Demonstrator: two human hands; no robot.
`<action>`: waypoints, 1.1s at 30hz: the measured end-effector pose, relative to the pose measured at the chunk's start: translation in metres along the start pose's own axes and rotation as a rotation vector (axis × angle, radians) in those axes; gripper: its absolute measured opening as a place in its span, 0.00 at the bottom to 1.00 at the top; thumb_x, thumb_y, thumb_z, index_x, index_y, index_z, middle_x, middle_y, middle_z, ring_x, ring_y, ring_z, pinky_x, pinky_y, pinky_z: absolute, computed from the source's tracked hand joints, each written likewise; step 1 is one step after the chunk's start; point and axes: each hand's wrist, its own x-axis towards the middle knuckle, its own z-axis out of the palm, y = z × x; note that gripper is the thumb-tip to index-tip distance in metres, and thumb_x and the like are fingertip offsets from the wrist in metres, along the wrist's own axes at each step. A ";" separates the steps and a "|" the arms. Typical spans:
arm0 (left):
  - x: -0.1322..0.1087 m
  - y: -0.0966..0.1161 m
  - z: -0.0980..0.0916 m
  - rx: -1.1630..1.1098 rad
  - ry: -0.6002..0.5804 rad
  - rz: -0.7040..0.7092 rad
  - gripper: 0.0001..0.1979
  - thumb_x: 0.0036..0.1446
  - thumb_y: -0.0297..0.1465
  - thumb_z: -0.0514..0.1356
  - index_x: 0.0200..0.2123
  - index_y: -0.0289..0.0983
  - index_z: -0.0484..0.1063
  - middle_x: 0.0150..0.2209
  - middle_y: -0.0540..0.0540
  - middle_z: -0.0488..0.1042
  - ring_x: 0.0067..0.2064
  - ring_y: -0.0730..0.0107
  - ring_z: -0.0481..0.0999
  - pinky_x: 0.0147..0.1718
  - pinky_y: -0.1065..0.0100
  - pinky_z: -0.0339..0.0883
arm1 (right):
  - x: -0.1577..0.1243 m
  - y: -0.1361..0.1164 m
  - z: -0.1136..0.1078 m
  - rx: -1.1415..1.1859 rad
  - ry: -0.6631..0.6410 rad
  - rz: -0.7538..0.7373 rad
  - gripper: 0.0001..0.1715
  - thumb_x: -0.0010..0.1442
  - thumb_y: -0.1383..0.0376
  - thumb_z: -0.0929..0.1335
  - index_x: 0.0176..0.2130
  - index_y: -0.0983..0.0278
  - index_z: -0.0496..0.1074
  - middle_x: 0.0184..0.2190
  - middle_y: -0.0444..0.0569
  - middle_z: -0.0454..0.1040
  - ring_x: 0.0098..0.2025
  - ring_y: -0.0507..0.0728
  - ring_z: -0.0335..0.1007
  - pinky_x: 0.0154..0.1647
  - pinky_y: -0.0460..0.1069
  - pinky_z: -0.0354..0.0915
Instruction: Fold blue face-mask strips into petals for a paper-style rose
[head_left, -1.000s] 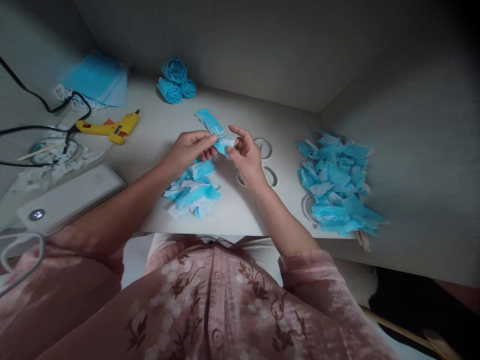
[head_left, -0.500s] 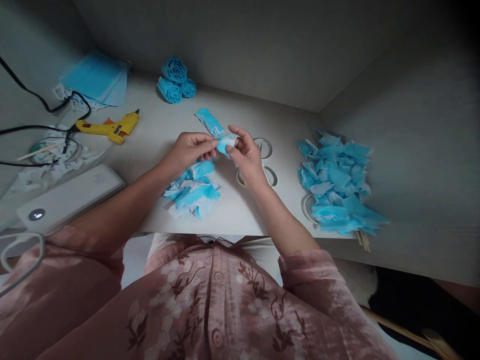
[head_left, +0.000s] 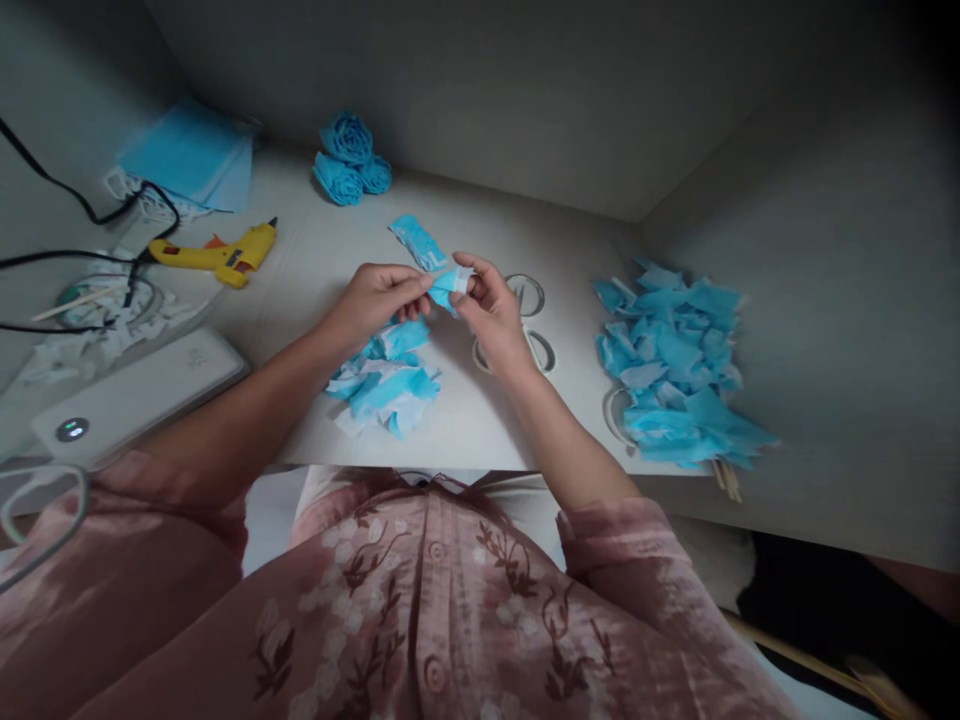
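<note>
Both of my hands meet over the middle of the white table [head_left: 315,250]. My left hand [head_left: 371,300] pinches one end of a small blue fabric piece [head_left: 444,285], and my right hand [head_left: 491,310] curls its fingers round the other end, rolling it. A loose blue strip [head_left: 416,240] lies just beyond the fingers. Below my left hand sits a pile of blue and white fabric scraps [head_left: 386,380]. Three finished blue fabric roses [head_left: 349,160] rest at the back of the table.
A yellow glue gun [head_left: 225,255] with a black cord lies at the left, near a stack of blue masks [head_left: 187,155] and a white power bank [head_left: 127,395]. A heap of cut blue pieces [head_left: 675,365] covers wooden sticks at the right. Elastic loops [head_left: 529,295] lie by my right hand.
My right fingers have closed more tightly round the blue piece, rolling it smaller. Both hands stay in the same place.
</note>
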 end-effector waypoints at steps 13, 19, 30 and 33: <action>0.002 -0.003 0.000 0.101 0.056 0.056 0.13 0.60 0.32 0.64 0.23 0.34 0.74 0.21 0.50 0.73 0.22 0.79 0.66 0.24 0.75 0.59 | 0.000 -0.003 0.002 0.036 -0.017 0.017 0.37 0.62 0.40 0.71 0.62 0.55 0.68 0.35 0.44 0.71 0.36 0.56 0.70 0.45 0.55 0.73; 0.002 -0.002 0.000 0.141 0.098 0.085 0.15 0.60 0.31 0.63 0.21 0.35 0.72 0.20 0.51 0.72 0.22 0.79 0.65 0.24 0.76 0.60 | -0.001 -0.008 0.004 0.056 -0.021 0.031 0.37 0.62 0.40 0.71 0.62 0.55 0.68 0.36 0.44 0.70 0.40 0.57 0.71 0.48 0.56 0.72; 0.003 -0.003 0.001 0.111 0.062 0.064 0.16 0.60 0.35 0.65 0.22 0.35 0.73 0.21 0.50 0.73 0.22 0.78 0.66 0.24 0.75 0.61 | -0.001 -0.010 0.002 0.053 0.003 0.039 0.36 0.61 0.40 0.72 0.60 0.55 0.69 0.31 0.42 0.68 0.33 0.54 0.67 0.43 0.54 0.72; 0.003 -0.002 0.000 0.000 0.059 0.004 0.18 0.66 0.40 0.62 0.26 0.35 0.74 0.22 0.48 0.74 0.22 0.77 0.68 0.24 0.74 0.63 | -0.001 -0.010 0.001 0.033 0.019 0.025 0.38 0.61 0.40 0.72 0.62 0.55 0.69 0.31 0.42 0.69 0.35 0.56 0.69 0.45 0.56 0.73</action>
